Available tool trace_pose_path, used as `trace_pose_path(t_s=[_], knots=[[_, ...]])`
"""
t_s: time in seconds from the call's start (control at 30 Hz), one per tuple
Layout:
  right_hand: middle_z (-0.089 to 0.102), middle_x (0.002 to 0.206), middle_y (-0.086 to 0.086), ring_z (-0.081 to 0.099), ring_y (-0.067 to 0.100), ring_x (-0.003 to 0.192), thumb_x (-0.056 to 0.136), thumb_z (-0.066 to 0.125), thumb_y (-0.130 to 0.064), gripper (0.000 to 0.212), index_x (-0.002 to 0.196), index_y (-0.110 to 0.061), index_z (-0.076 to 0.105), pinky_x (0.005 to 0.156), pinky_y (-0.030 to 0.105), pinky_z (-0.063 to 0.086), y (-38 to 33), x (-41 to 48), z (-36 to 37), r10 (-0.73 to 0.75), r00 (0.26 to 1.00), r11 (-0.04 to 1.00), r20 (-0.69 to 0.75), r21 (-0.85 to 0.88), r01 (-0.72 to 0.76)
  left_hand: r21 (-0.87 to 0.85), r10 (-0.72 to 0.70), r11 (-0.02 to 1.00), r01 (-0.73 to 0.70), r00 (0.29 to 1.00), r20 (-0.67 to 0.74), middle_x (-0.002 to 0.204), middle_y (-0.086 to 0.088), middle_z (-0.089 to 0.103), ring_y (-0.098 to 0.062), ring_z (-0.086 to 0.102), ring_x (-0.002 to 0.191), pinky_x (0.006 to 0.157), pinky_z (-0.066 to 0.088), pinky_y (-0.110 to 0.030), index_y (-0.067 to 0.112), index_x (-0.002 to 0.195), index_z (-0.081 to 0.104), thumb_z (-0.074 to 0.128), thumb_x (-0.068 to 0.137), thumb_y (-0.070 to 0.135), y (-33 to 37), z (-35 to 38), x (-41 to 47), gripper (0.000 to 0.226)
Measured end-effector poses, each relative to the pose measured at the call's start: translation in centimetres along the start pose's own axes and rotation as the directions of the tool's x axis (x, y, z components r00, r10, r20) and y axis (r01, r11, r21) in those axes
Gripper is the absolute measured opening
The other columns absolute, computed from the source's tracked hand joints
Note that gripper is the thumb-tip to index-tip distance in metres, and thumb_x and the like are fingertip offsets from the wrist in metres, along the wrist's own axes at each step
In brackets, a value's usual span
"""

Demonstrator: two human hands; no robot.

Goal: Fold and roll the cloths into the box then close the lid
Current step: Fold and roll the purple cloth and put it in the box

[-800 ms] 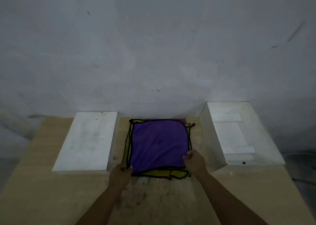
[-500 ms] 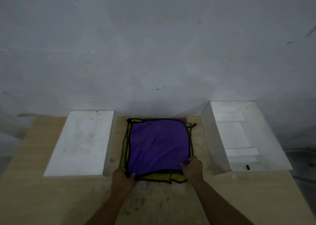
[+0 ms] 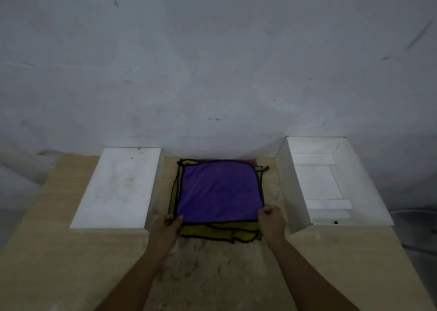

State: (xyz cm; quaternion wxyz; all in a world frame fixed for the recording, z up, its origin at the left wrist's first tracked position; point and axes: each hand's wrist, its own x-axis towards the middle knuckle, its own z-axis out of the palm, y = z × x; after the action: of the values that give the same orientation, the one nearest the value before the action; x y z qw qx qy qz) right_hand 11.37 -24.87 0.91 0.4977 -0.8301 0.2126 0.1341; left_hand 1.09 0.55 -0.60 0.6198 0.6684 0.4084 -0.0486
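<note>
Two hands work at the near edge of a stack of cloths that lies flat in the middle of a pale wooden table. On top is a purple cloth with a dark stitched border, spread out roughly square. Under it a yellow cloth sticks out along the near side and the left side, its near edge rumpled, and a thin strip of a red cloth shows at the far right corner of the stack. The left hand sits at the near left corner of the purple cloth, its fingers curled in and the thumb laid on the cloth's edge, pinching that corner. The right hand is at the near right corner, closed into a loose fist around that corner, knuckles up. Both forearms reach in from the near side of the table. Left of the stack, just beside it, lies a white lid, flat side up, with faint smudges on it. Right of the stack stands the open white box, its walls upright and white strips lying across its floor; no cloth is inside it. Behind the table rises a grey, scuffed wall. A pale cable runs off to the far right beyond the table's edge.
</note>
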Motion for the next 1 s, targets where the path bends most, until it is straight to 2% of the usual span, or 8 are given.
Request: trace_pose_path(t_s=[0.13,0.27,0.37,0.5,0.7,0.83,0.93,1.0], knots=[[0.066,0.100,0.014,0.064,0.032,0.095,0.084,0.060,-0.004,0.016,0.082,-0.020,0.057,0.070,0.034,0.052,0.8,-1.1,-1.8,-0.050,0.995,0.978,0.087,0.207,0.031,-0.272,0.037,0.961,-0.039,0.999,-0.012,0.069,-0.010,0.070,-0.012,0.064,0.056,0.051,0.053,-0.023,0.000,0.083,0.058,0.067,0.086,0.015,2.2,0.0,-4.1,0.018],[0.066,0.104,0.012,0.065,0.027,0.090,0.087,0.060,-0.002,0.019,0.087,-0.020,0.064,0.069,0.035,0.055,1.8,-3.6,-3.8,-0.047,0.978,0.946,0.203,0.324,-0.022,-0.380,0.110,0.918,-0.118,0.993,-0.043,0.093,-0.014,0.061,-0.025,0.062,0.082,0.071,0.051,-0.034,0.010,0.098,0.054,0.069,0.084,0.015,1.5,-0.8,-7.4,0.021],[0.065,0.098,0.007,0.062,0.021,0.080,0.089,0.057,0.001,0.016,0.093,-0.012,0.066,0.058,0.028,0.052,3.4,-6.4,-5.3,-0.029,0.951,0.921,0.307,0.379,-0.094,-0.417,0.098,0.903,-0.106,0.994,-0.041,0.102,-0.013,0.066,-0.028,0.064,0.089,0.072,0.053,-0.036,0.010,0.106,0.057,0.062,0.089,0.009,-0.6,-1.6,-10.4,0.017],[0.063,0.087,0.010,0.058,0.020,0.072,0.088,0.059,0.004,0.016,0.089,-0.008,0.069,0.053,0.025,0.050,6.7,-9.7,-6.8,0.000,0.918,0.917,0.397,0.366,-0.159,-0.405,0.068,0.911,-0.082,0.997,-0.048,0.094,-0.007,0.071,-0.019,0.066,0.084,0.059,0.056,-0.023,0.007,0.103,0.065,0.061,0.090,0.007,-4.5,-2.3,-14.5,0.014],[0.062,0.086,0.010,0.057,0.021,0.076,0.085,0.061,0.006,0.015,0.091,-0.003,0.071,0.055,0.027,0.048,12.8,-13.5,-8.7,0.089,0.849,0.929,0.521,0.265,-0.260,-0.357,-0.073,0.933,0.050,0.996,-0.054,0.073,-0.005,0.057,-0.023,0.053,0.077,0.065,0.043,-0.033,0.002,0.102,0.067,0.073,0.078,0.002,-11.5,-3.1,-19.0,0.024],[0.064,0.090,0.009,0.058,0.019,0.076,0.079,0.072,0.001,0.014,0.091,-0.004,0.071,0.058,0.028,0.047,15.7,-14.6,-9.8,0.130,0.801,0.945,0.585,0.172,-0.279,-0.237,-0.110,0.965,0.112,0.994,0.020,0.095,-0.006,0.072,-0.023,0.067,0.089,0.073,0.054,-0.028,0.007,0.103,0.067,0.079,0.068,-0.005,-13.6,-3.9,-21.2,0.038],[0.069,0.094,0.007,0.062,0.017,0.076,0.047,0.093,-0.014,0.056,0.098,-0.006,0.071,0.062,0.029,0.050,17.7,-15.2,-10.5,0.129,0.728,0.972,0.674,0.061,-0.229,-0.155,-0.125,0.978,0.137,0.988,0.085,0.104,-0.014,0.071,-0.031,0.067,0.099,0.083,0.057,-0.035,0.007,0.109,0.064,0.077,0.067,-0.012,-15.1,-4.8,-22.1,0.047],[0.069,0.101,0.009,0.064,0.015,0.081,0.039,0.091,-0.010,0.068,0.103,-0.011,0.068,0.068,0.030,0.054,18.1,-15.3,-11.0,0.103,0.691,0.991,0.716,-0.016,-0.132,-0.076,-0.107,0.991,0.114,0.990,0.096,0.104,-0.017,0.069,-0.034,0.065,0.100,0.079,0.058,-0.029,0.007,0.109,0.064,0.073,0.071,-0.014,-15.1,-5.1,-22.2,0.044]])
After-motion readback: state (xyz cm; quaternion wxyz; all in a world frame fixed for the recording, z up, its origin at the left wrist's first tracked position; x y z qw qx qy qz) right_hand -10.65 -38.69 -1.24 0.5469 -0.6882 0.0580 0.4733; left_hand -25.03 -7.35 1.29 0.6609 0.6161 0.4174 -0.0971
